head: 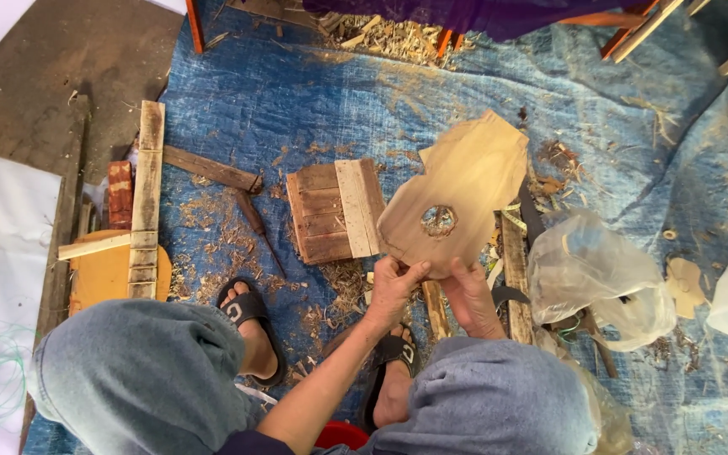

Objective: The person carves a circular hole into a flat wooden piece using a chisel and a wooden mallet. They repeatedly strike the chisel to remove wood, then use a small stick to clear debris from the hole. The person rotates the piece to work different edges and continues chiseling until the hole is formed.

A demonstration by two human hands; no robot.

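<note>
I hold a flat, pale wooden board (465, 190) cut in a curvy guitar-body outline, with a round hole (438, 221) near its lower part. My left hand (393, 286) grips its bottom edge from the left, thumb on the face. My right hand (472, 297) holds the same edge just to the right. The board tilts up and away from me, above the blue tarp (313, 101). My knees in grey trousers and my feet in black sandals (250, 324) are below.
A small slatted wood block (334, 211) lies left of the board. A chisel (256, 221), planks (147, 198) and a brick (120, 192) lie further left. A clear plastic bag (596, 274) sits at right. Wood shavings (381, 34) litter the tarp.
</note>
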